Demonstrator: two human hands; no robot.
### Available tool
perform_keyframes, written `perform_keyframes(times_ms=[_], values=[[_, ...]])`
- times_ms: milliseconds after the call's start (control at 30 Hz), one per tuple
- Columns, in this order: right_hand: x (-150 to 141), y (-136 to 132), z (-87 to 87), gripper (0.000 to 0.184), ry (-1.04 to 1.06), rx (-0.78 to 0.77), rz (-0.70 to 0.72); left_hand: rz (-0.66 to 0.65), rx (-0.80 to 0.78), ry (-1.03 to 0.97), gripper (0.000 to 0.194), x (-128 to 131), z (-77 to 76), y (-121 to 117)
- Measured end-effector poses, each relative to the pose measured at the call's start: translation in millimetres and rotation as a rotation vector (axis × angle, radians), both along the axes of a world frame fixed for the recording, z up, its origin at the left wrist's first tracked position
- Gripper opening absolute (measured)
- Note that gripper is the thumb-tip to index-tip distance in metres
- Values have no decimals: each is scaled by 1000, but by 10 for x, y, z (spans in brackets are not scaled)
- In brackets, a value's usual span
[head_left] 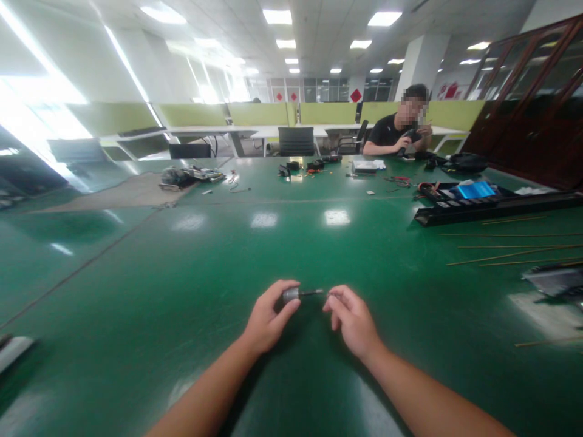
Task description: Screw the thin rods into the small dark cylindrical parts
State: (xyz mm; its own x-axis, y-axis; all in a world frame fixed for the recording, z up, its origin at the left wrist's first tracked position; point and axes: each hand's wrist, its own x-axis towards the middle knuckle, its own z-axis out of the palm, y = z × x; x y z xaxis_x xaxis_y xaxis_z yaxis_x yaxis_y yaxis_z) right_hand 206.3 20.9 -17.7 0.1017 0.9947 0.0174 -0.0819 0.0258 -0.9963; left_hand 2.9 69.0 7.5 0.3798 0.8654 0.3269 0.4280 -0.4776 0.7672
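Note:
In the head view my left hand (272, 312) grips a small grey cylinder (290, 295) between thumb and fingers. A thin dark shaft (310, 293) with a lighter tip sticks out of the cylinder toward the right; it looks like a small motor, but the kind is not certain. Just past that tip, my right hand (350, 312) is closed in a pinch, with a narrow gap between its fingertips and the shaft. Something tiny may sit in the pinch, too small to name. Both hands are above the green tabletop (218, 267).
Across the table sits a person (392, 133) holding a dark tool. To the right lie a black tray with a blue packet (476, 190) and several thin rods (514, 247). Small parts and tools (310, 167) are scattered at the far side. A pile of parts (191, 175) lies far left.

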Motion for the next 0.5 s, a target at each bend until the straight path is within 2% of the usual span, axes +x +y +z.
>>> perform_keyframes(times_ms=[133,200,333,467,500], values=[[10,7,0,32,-24,26,16,207,-85,-398,28,-11,-80,101],[9,9,3,34,-40,38,32,264,-143,-555,30,-45,-111,156],[0,14,16,35,-47,42,39,349,-169,-581,44,-127,-60,214],[-8,13,35,34,-43,51,49,428,-102,-581,34,-286,168,187],[-9,10,39,34,-43,56,52,442,-87,-565,39,-379,235,158]])
